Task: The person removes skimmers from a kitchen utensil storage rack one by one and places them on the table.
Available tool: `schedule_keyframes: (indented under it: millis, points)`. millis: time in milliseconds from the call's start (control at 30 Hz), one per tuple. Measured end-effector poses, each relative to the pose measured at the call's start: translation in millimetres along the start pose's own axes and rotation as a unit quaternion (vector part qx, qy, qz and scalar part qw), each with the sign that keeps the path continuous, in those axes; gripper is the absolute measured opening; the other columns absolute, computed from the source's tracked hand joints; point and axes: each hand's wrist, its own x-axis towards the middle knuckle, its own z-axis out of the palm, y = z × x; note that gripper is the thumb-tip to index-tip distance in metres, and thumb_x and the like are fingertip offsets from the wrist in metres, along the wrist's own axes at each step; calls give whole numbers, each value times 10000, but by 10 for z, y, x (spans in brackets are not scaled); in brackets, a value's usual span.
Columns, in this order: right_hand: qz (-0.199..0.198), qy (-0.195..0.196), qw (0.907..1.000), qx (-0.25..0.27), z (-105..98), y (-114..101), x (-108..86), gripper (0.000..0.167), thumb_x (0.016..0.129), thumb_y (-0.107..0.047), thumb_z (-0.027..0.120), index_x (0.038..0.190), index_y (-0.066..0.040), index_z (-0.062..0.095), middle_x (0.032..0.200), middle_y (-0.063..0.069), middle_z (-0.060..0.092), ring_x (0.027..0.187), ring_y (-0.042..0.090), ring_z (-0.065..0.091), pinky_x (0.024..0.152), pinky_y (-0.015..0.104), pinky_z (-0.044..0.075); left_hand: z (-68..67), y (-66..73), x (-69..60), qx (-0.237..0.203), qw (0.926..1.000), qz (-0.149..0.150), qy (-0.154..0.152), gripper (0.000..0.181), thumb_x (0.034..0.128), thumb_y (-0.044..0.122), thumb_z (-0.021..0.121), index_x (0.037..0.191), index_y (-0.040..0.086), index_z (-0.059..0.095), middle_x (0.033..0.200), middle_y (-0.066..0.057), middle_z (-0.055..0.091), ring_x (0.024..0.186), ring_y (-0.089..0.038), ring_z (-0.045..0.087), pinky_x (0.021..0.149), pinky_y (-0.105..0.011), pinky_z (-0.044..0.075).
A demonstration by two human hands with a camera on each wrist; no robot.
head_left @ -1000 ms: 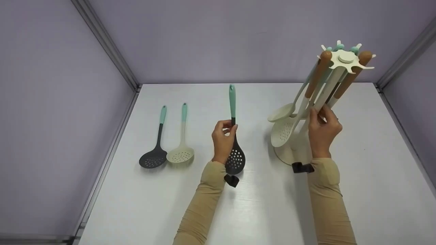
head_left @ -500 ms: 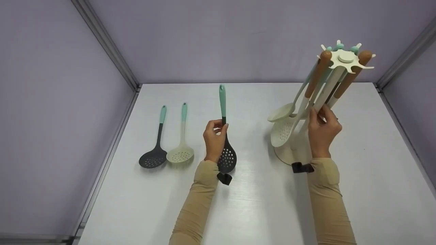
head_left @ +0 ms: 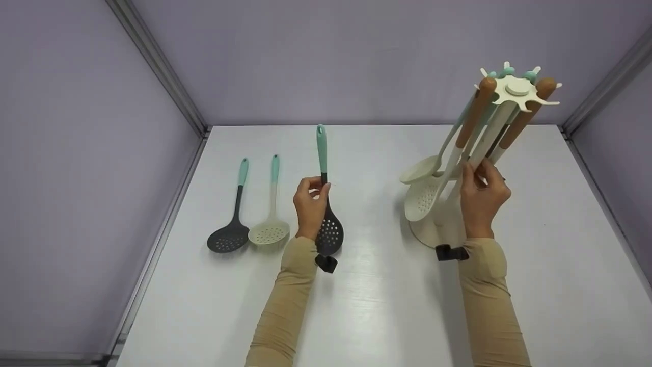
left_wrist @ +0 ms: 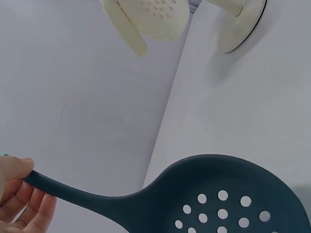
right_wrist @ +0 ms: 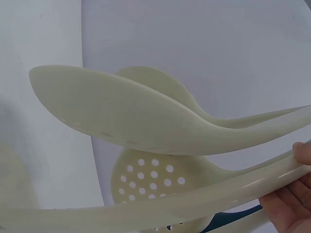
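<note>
Your left hand [head_left: 309,209] pinched the black slotted spoon [head_left: 330,234] by its stem, its mint handle pointing at the back edge of the surface [head_left: 387,295]. Your right hand [head_left: 484,199] pinched the utensil stand [head_left: 492,133] by its upright. A broad stretch of surface separated that spoon from the stand, and another ran to the right edge. Near the left edge, a second black slotted spoon [head_left: 229,238] lay just beside a cream slotted spoon [head_left: 269,232].
</note>
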Motion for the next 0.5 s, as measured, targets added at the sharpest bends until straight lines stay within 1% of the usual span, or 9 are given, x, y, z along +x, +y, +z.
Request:
schedule_keyframes:
  millis: [100,233,367,500]
  points:
    - [24,11,10000,28,-3,-3,1,211,856,-53,706,1013,88,692,886,257,708,781,-172,583,758,17,504,-24,-12,32,2,10000,46,37,176,888,78,675,1027,-16,623,995,-163,658,947,-263,646,825,-377,584]
    - [33,37,10000,-22,-4,2,2,215,857,-55,706,1016,89,691,896,258,711,785,-178,581,755,10,499,-53,-31,73,60,9999,105,83,171,882,71,679,1015,-22,625,984,-162,655,934,-256,644,808,-345,588]
    - [25,51,10000,-37,0,7,1,220,857,-57,706,1021,88,691,901,257,712,786,-180,580,751,7,497,-72,-62,119,142,9998,89,90,170,882,64,677,1018,-24,623,987,-161,654,939,-250,642,810,-324,586]
    - [38,14,10000,-32,-1,9,-4,227,861,-64,703,1035,82,690,918,251,713,796,-175,583,756,15,502,-91,-95,159,182,9998,52,109,168,883,55,673,1019,-27,620,988,-165,652,940,-252,639,816,-337,583]
